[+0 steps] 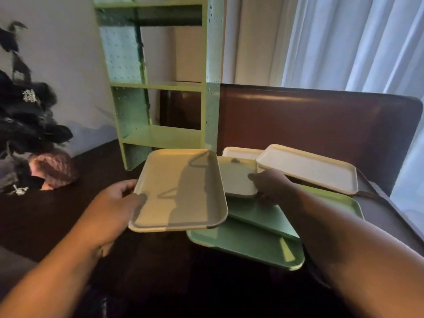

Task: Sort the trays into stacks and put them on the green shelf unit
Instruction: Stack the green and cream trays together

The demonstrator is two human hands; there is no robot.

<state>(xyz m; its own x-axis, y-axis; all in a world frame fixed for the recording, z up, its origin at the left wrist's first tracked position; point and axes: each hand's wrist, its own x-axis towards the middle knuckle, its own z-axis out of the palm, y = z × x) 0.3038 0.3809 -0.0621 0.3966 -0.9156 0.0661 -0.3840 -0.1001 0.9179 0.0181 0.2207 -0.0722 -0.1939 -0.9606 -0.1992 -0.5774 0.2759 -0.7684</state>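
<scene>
Both forearms come in from the bottom edge, over the dark counter [160, 260]. Left hand [114, 203] pinches the near-left edge of a beige tray [179, 191]: thumb on top of the rim, fingers curled under. That tray is lifted, tilted slightly, nothing in it, only shadows across it. Its right corner overlaps the green trays below.

Right hand [270, 184] grips the right edge of a smaller beige tray [236, 177], fingers curled over the rim. Small tray holds nothing; it sits on top of the green ones.

Two green trays: the upper green tray [259, 216] lies skewed across the lower green tray [247, 246], which rests on the counter, its near-right corner towards the camera. Nothing in either except the trays stacked on them.

Further right, a large cream tray [307, 171] lies tilted, its left end raised over another cream tray [238, 152], of which only the far corner shows. Cannot tell what the large one rests on at its right end.

Green shelf unit [160, 88] stands upright at the back of the counter, just behind the lifted tray. Its visible compartments hold no trays; the bottom shelf [165, 136] is bare.

Left side: dark plant [25, 115] in a pinkish textured pot [55, 168]. Brown padded backrest [309, 115] behind the trays, pale curtain [355, 42] to the right.
</scene>
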